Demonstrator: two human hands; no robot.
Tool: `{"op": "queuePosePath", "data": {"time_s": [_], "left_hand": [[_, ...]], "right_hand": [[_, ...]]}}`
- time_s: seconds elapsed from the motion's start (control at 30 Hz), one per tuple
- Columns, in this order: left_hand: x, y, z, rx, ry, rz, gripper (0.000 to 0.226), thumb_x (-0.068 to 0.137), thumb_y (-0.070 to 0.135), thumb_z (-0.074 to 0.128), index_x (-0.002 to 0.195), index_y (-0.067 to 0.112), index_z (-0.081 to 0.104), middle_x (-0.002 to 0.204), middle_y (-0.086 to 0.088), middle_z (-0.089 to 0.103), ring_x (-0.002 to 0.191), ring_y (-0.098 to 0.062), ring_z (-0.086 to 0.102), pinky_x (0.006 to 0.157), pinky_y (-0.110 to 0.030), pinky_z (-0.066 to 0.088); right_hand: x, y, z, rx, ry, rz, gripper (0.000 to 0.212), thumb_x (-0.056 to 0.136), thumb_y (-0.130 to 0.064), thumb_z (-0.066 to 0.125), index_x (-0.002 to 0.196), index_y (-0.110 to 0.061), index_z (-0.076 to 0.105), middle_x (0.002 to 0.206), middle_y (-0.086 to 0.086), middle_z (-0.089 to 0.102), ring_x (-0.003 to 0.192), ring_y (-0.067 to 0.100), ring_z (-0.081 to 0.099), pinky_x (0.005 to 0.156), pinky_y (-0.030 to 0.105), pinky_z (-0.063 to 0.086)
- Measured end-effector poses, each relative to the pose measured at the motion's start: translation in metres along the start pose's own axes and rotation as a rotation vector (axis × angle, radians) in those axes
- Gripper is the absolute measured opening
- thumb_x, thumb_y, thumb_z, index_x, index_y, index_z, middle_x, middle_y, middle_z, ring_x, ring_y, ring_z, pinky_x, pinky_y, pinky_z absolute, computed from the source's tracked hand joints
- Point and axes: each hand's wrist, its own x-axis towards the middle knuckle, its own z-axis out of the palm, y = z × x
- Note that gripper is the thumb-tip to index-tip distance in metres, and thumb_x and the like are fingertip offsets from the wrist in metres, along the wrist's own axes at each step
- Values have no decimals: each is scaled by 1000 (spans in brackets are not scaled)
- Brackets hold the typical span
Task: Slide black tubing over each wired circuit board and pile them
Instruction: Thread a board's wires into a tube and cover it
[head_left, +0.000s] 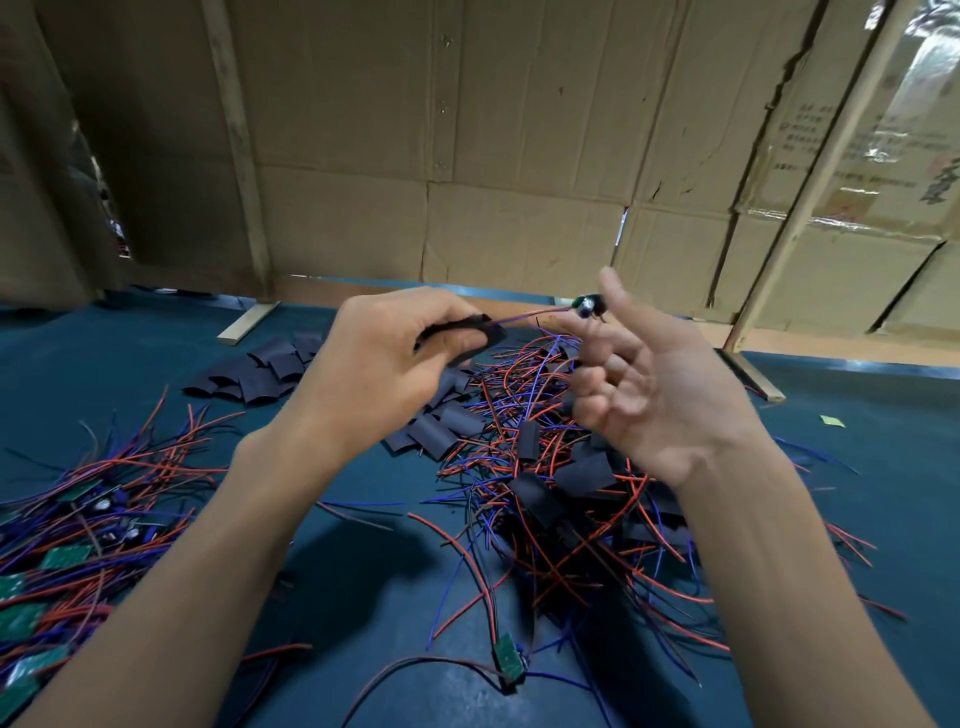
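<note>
The left hand (384, 358) pinched one flat black tubing sleeve (462, 332), its wires running right to a small green circuit board (588, 305) held at the fingertips of the half-spread right hand (660, 384). Below lay two tangled piles of red and blue wired boards (545, 467), too many to count.
</note>
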Motion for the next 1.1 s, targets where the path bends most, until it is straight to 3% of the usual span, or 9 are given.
{"op": "queuePosePath", "data": {"time_s": [0.1,0.17,0.33,0.4,0.6,0.73,0.83,0.97,1.1], "left_hand": [[1,-3,-8,22,-15,4,12,89,5,73,101,5,76,89,-1,74,81,-8,65,77,-28,50],[2,-5,-11,32,-56,24,13,90,5,73,102,5,76,91,-1,74,82,-8,64,78,-25,50],[2,-4,-12,1,-175,71,26,88,13,76,113,7,74,98,10,69,88,-3,63,86,-22,50],[2,-1,-10,-11,-192,103,32,86,16,78,117,8,72,101,14,66,92,-3,63,89,-23,50],[0,2,-3,50,-225,196,35,89,15,76,122,6,69,103,-5,69,94,-20,66,86,-37,52],[-1,1,-2,41,-185,171,39,91,16,74,128,8,66,112,0,68,102,-14,64,93,-30,49],[-1,2,-1,47,-170,163,40,91,14,73,130,9,64,114,0,68,103,-12,63,93,-26,49],[-1,-1,-1,127,-207,185,31,93,11,71,124,9,68,95,-5,68,84,-19,63,78,-28,48],[-2,-3,-3,151,-226,171,22,91,10,72,113,9,74,80,-4,66,72,-20,61,69,-36,49]], "right_hand": [[3,-2,-13,98,33,23,20,85,-37,75,79,-17,72,65,-8,47,51,8,45,41,18,35],[4,-3,-14,93,12,6,9,80,-26,78,80,-18,74,70,-7,52,53,9,50,43,17,37],[4,3,-2,42,-36,-66,11,71,-15,80,81,-11,75,69,0,63,57,10,65,49,19,52],[4,9,5,-44,-56,-112,22,69,-17,80,87,-6,75,72,5,68,61,13,69,53,22,56],[3,22,18,-149,23,-331,7,86,-6,76,84,0,74,73,13,71,61,19,69,53,26,57],[4,24,20,-199,94,-419,13,88,-4,76,88,8,71,73,18,71,61,25,70,52,29,57],[4,28,23,-346,123,-496,10,87,-7,77,85,2,73,70,13,73,61,25,70,53,32,57],[5,31,22,-336,18,-407,11,89,-13,76,82,-4,76,70,11,71,63,25,68,53,33,58],[4,30,15,-366,-120,-296,8,88,-16,77,92,-9,80,89,15,77,85,26,75,67,31,61]]}}
